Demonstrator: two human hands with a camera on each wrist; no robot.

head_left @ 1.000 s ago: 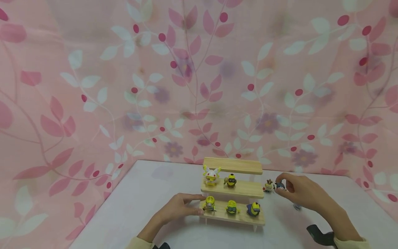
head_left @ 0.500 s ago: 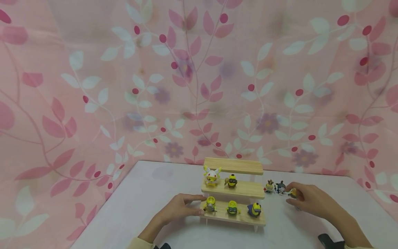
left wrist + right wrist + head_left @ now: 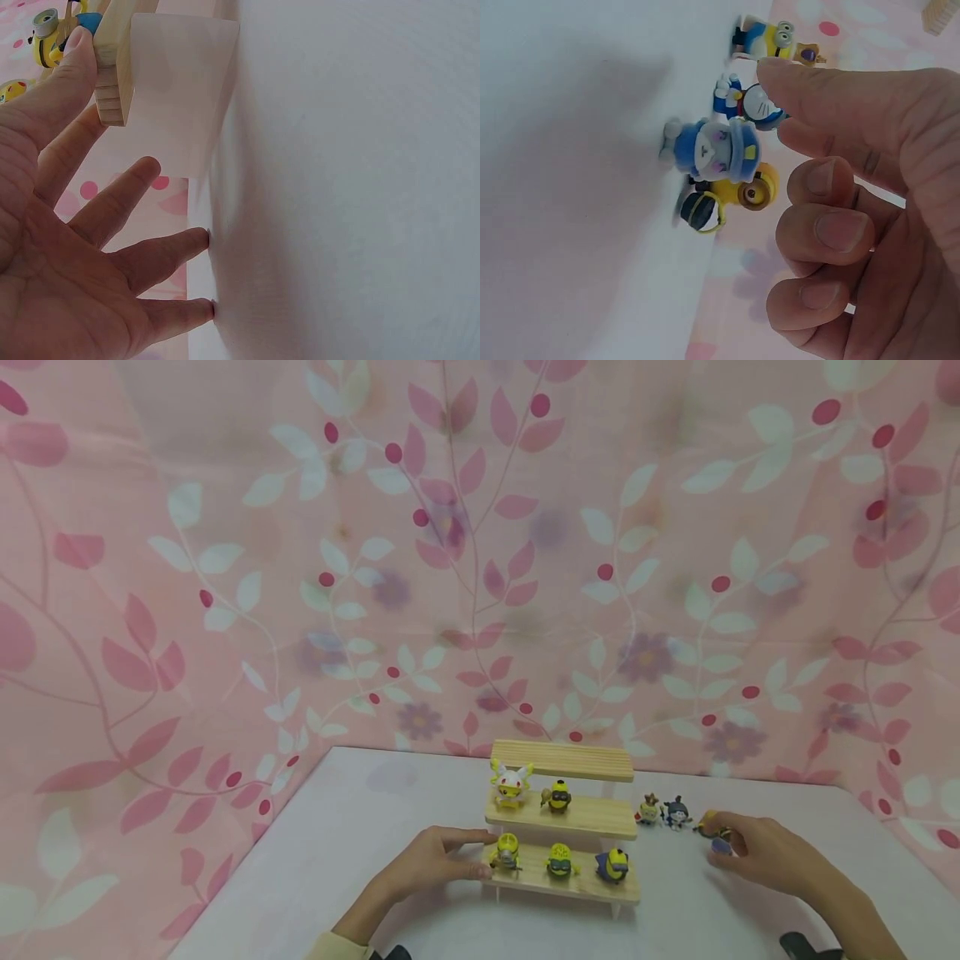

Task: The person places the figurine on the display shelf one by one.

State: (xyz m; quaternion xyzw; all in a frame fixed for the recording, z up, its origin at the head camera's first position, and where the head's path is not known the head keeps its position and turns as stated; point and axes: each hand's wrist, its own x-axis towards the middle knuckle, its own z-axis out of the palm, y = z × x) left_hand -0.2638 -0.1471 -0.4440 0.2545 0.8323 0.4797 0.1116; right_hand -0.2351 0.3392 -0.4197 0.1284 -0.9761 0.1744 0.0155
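Note:
My left hand grips the left end of the lower shelf of a tiered wooden display stand, thumb on top and index finger at the back edge. Its other fingers spread down to the table. My right hand is just above a small blue-capped animal figurine, which stands upright on the table; thumb and index are a little apart from its cap. Behind it stands a yellow minion figurine with a dark basket-like piece. A dark-blue figurine and a hatted yellow figurine stand to the left.
Three minion figurines line the lower shelf, one of them a caped minion at its right. The middle shelf bears a white-eared figurine and a minion with goggles. Above is the bare top shelf. A pink floral cloth hangs behind the white table.
My right hand has left the dark-blue figurine and moved right and nearer, past the yellow minion to the blue-capped figurine. The left hand stays at the stand.

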